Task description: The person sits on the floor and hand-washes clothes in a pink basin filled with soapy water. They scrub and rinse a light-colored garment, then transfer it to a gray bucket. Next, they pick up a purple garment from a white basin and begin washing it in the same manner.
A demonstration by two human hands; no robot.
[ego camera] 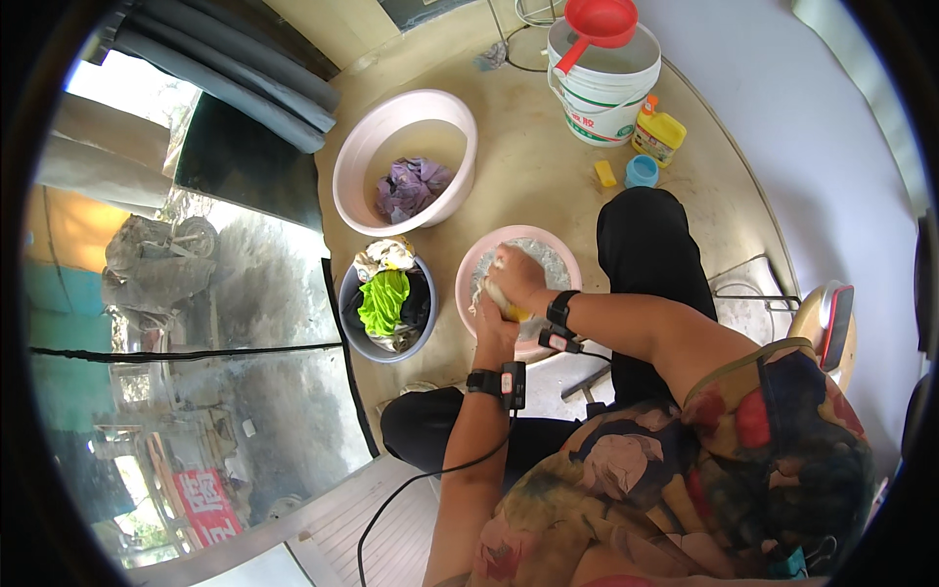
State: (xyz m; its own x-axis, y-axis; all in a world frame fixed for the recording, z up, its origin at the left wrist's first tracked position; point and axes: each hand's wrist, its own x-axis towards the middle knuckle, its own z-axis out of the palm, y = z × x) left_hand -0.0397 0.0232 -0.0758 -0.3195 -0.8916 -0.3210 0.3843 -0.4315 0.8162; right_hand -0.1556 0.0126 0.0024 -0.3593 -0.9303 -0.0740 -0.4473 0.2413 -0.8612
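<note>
My right hand [521, 274] is closed on a wet whitish cloth [494, 292] above a small pink plastic basin [574, 265]. Just below it, my left hand [496, 328] grips the same cloth at its lower side. A yellow patch [519, 313] shows between my hands; I cannot tell whether it belongs to the cloth. Foamy grey-white water [541, 253] lies in the basin around the cloth. Both wrists wear black straps, each with a small box and a cable. My fingers hide much of the cloth.
Left of the basin stands a grey-blue tub [433, 315] of clothes, with a lime-green garment [384, 302] on top. A larger pale pink basin [345, 172] holds cloudy water and a purple cloth [414, 185]. Farther right are a white bucket [601, 110], red dipper [601, 26], yellow bottle [658, 137], blue cup [642, 172] and yellow block [605, 173].
</note>
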